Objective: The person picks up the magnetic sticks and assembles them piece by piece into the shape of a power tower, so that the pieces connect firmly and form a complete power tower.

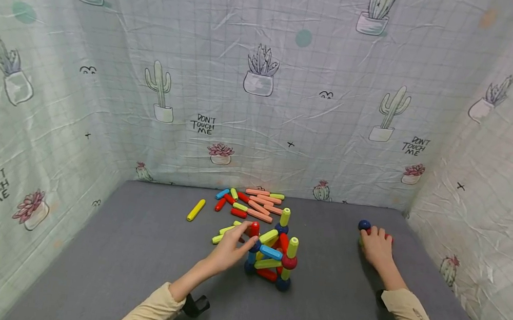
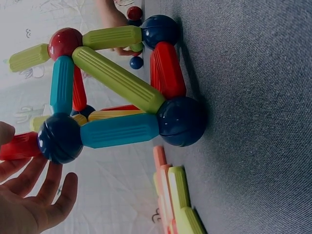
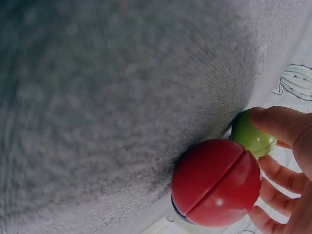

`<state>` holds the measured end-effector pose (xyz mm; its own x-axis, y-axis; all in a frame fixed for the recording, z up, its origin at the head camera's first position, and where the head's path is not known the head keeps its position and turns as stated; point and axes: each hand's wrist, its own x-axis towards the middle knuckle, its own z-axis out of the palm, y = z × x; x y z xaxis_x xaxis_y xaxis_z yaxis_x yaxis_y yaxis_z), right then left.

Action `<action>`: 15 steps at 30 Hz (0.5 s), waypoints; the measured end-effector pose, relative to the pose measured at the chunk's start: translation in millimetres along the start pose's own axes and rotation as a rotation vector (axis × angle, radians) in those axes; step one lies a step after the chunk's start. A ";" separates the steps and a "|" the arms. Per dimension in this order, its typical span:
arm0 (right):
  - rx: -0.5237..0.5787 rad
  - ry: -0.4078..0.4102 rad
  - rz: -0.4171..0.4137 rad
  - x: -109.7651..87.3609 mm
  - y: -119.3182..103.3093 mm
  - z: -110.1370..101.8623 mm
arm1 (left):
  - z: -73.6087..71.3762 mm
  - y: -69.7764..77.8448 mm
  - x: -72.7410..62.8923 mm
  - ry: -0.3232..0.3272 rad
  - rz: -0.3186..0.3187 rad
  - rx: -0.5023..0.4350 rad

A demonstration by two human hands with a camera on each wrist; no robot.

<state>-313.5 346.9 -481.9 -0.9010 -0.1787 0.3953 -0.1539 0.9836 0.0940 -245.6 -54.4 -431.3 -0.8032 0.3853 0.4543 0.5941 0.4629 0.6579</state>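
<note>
A magnetic stick-and-ball frame [image 1: 271, 252] stands on the grey table, built of green, blue, red and yellow rods with dark blue and red balls at the corners. My left hand [image 1: 228, 250] holds an upright red rod [image 2: 19, 146] on top of a dark blue ball [image 2: 60, 138] at the frame's near left corner. The lower fingers spread beside that ball. Off to the right, my right hand [image 1: 377, 248] reaches over a small cluster of balls. Its thumb and index finger pinch a green ball [image 3: 253, 134]; a red ball [image 3: 217, 183] sits close beside it.
Behind the frame lies a loose pile of orange, red, green and blue rods [image 1: 259, 205]. One yellow rod [image 1: 196, 210] lies apart to the left. A dark blue ball [image 1: 364, 225] sits by my right hand. A cactus-print curtain [image 1: 261, 114] surrounds the table.
</note>
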 end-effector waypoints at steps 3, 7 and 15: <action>-0.026 0.010 -0.026 2.1 -5.2 -6.5 | -0.4 0.9 0.3 -0.006 -0.008 0.001; -0.028 0.109 -0.141 12.2 -24.5 -23.2 | -1.4 2.1 0.4 -0.006 -0.010 0.007; 0.146 0.376 -0.450 46.4 -92.7 -83.9 | -2.4 2.1 1.8 -0.006 0.002 0.009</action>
<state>-307.1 245.5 -395.6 -0.5335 -0.5478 0.6444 -0.5645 0.7980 0.2111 -246.0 -54.6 -427.7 -0.8019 0.3912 0.4516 0.5960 0.4692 0.6517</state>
